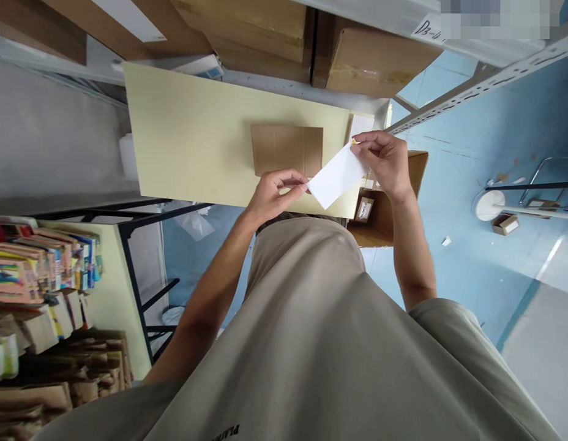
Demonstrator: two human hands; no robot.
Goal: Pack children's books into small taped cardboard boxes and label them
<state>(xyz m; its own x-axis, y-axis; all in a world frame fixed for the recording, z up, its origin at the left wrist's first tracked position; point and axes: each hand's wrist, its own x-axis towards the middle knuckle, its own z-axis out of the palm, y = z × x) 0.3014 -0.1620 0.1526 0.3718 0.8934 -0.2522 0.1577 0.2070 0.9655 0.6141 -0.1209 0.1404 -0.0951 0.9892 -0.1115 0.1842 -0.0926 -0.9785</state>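
Note:
Between my two hands a white rectangular sheet of paper [340, 176], perhaps a label, is held up at a slant above the table's near edge. My left hand [277, 195] pinches its lower left corner between thumb and fingertips. At the upper right corner, where a small yellow bit shows, my right hand [384, 160] grips it with closed fingers. Just beyond my left hand, a flat-topped brown cardboard box [287, 149] lies on the pale yellow table [192, 141]. Any print on the paper is not visible from here.
White papers [361, 125] lie at the table's right end. An open carton [382, 223] with small items stands below it. Large cardboard boxes [376, 58] sit on a shelf behind. Stacked books [45, 257] fill a table at left. A metal rack post [486, 86] rises at right.

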